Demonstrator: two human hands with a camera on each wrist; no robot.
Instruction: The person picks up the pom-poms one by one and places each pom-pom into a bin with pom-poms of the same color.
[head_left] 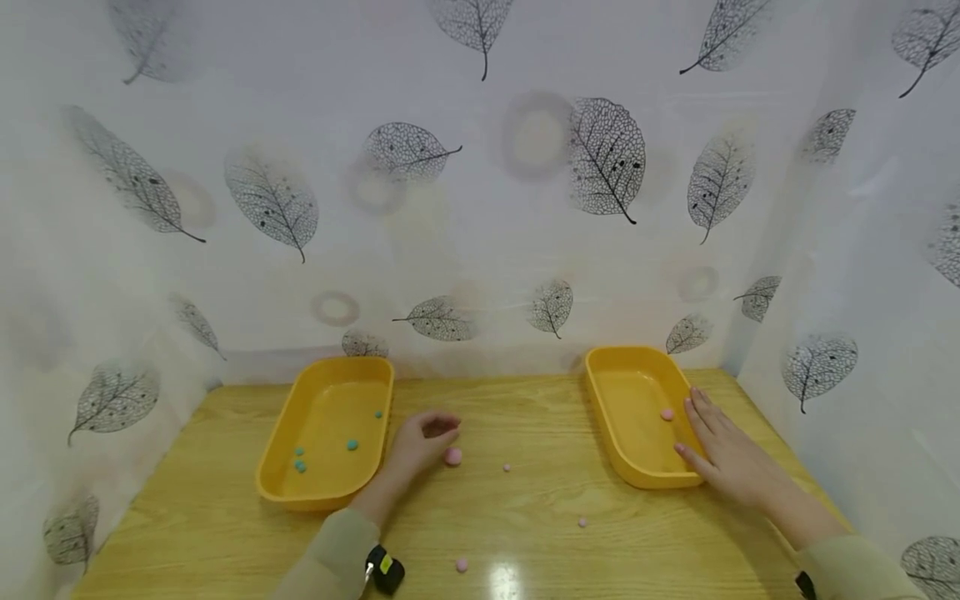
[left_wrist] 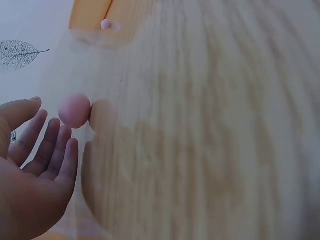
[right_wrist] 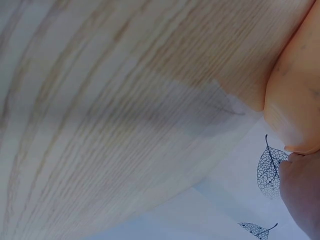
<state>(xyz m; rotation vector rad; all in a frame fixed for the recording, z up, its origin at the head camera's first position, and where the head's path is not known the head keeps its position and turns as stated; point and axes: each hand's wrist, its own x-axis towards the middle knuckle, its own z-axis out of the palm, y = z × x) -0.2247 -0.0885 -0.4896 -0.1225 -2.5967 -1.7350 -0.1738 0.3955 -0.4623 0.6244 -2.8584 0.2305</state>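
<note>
My left hand (head_left: 422, 446) is low over the table beside the left yellow tray (head_left: 279, 457), fingers loosely bent. A pink ball (head_left: 453, 456) lies just by its fingertips; in the left wrist view this ball (left_wrist: 75, 111) shows right at the fingers, with a gap between thumb and fingers. My right hand (head_left: 731, 462) rests on the near right side of the right yellow tray (head_left: 626, 408), fingers straight along the rim and thumb over the inside. One pink ball (head_left: 667, 414) is inside that tray. Several teal balls, one of them larger (head_left: 352, 445), lie in the left tray.
Smaller pink balls lie on the wooden table (head_left: 525, 542): one ball (head_left: 506, 467) mid-table, another ball (head_left: 582, 522) nearer the right tray, a third ball (head_left: 462, 565) close to the front. A leaf-printed white curtain (head_left: 487, 250) encloses the back and sides.
</note>
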